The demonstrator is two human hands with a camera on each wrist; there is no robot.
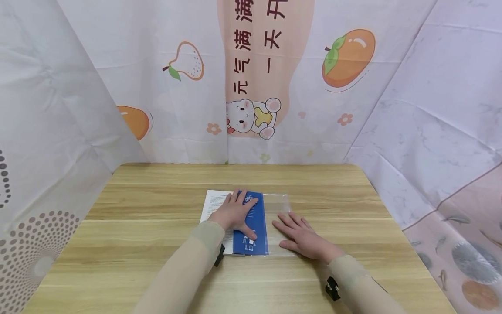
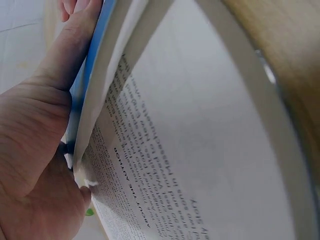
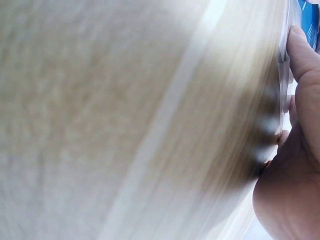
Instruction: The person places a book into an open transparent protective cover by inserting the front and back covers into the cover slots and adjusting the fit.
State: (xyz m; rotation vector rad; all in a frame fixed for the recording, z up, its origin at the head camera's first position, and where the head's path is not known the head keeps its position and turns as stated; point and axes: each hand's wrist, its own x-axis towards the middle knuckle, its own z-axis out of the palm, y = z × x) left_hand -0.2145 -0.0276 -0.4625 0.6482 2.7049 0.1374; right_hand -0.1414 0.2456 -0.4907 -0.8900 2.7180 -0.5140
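Book: blue-covered book [image 1: 251, 222] lying near the middle of the wooden surface [image 1: 137, 244]; white printed pages [image 1: 213, 203] show at its left side; cover carries small white figures near its bottom edge
Plastic sheet: clear plastic sheet [image 1: 276, 205] lying flat just right of the book, its left edge running along or slightly over the blue cover; which of the two, cannot tell
Left hand: left hand [image 1: 235, 213] palm-down on the book; fingers spread and straight, tips reaching toward the cover's far edge, thumb pointing down along the cover; in the left wrist view the thumb [image 2: 70, 45] lies against the blue cover edge with the printed pages fanned beside it
Right hand: right hand [image 1: 303, 237] flat on the clear sheet, fingers straight and slightly spread, pointing toward the book; fingertips just short of the cover's right edge
Edges and room: book and sheet sit well apart from every edge of the surface; bare wood all round, widest to the left and right; patterned curtain walls [image 1: 176, 87] close the far side and both flanks
Hard to make out: sheet's outline faint against the wood; its near edge hidden under the right hand; right wrist view is mostly blurred wood, one finger [image 3: 302, 55] at the frame's right; text on the pages blurred
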